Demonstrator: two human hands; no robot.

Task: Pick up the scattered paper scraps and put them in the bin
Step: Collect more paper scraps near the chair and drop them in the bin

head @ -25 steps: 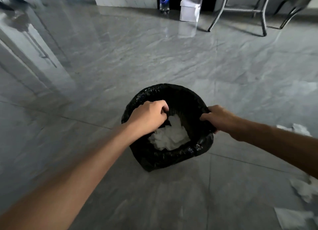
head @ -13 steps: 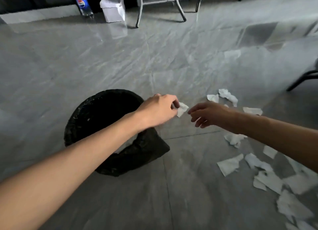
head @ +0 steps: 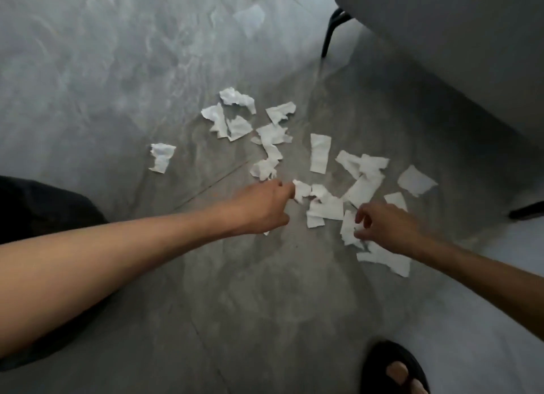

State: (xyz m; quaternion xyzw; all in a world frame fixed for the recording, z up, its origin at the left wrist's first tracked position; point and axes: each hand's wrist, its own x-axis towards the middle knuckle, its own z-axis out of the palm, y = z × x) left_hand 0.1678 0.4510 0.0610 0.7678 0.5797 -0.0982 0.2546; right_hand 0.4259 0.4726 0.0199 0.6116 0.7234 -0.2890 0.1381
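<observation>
Several torn white paper scraps (head: 320, 157) lie scattered on the grey floor. My left hand (head: 263, 206) reaches in from the left, its fingers pinched on a small crumpled scrap (head: 302, 190) at the near edge of the pile. My right hand (head: 387, 225) comes in from the right, thumb and fingers curled on the edge of another scrap (head: 348, 228) that still lies on the floor. The black bin (head: 32, 208) shows only partly at the left edge, behind my left forearm.
A grey upholstered seat (head: 456, 49) with black legs (head: 332, 31) stands at the upper right, close to the scraps. My foot in a black sandal (head: 394, 370) is at the bottom right. One lone scrap (head: 161, 157) lies apart to the left.
The view swung from the bin to the scrap pile on its right. Both hands left the bin's rim and moved down to the scraps. The left hand still pinches a small scrap.
</observation>
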